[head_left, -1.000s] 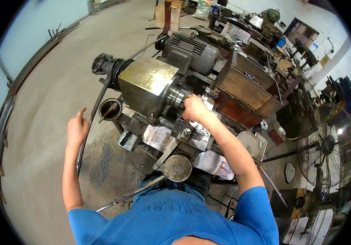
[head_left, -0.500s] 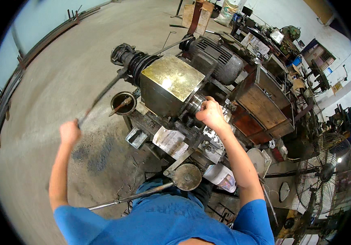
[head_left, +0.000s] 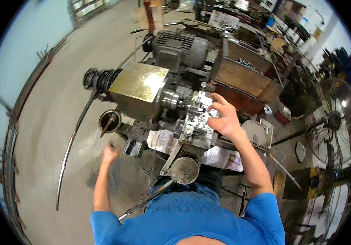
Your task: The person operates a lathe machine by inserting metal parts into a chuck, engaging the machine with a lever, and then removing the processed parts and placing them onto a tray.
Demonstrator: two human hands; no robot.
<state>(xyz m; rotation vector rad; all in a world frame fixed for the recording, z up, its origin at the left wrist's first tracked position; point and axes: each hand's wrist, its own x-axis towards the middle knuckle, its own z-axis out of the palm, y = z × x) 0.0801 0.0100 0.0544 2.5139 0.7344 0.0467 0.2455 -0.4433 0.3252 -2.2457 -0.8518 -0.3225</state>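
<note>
My right hand [head_left: 227,119] hovers at the right side of the small lathe's tool slide [head_left: 200,122], which is strewn with metal chips. Its thumb and fingers are curled but apart, with nothing visible between them. Left of it is the round steel chuck [head_left: 169,99], projecting from the headstock with a brassy top [head_left: 139,81]. My left hand [head_left: 110,154] is in the air below a round pot [head_left: 110,121] with a brush [head_left: 108,124] in it; motion blurs its fingers. The long metal lever [head_left: 76,131] slants down at the left, apart from that hand.
Behind the headstock sits an electric motor [head_left: 179,48]. A wooden box [head_left: 245,75] holding small metal parts is at the right. A round handwheel [head_left: 185,170] lies close to my body, beside a steel rod [head_left: 147,200]. A large fan [head_left: 332,120] stands far right.
My left hand has let go of the lever and moved right, toward the pot. My right hand has left the chuck for the tool slide. The view has shifted, too.
</note>
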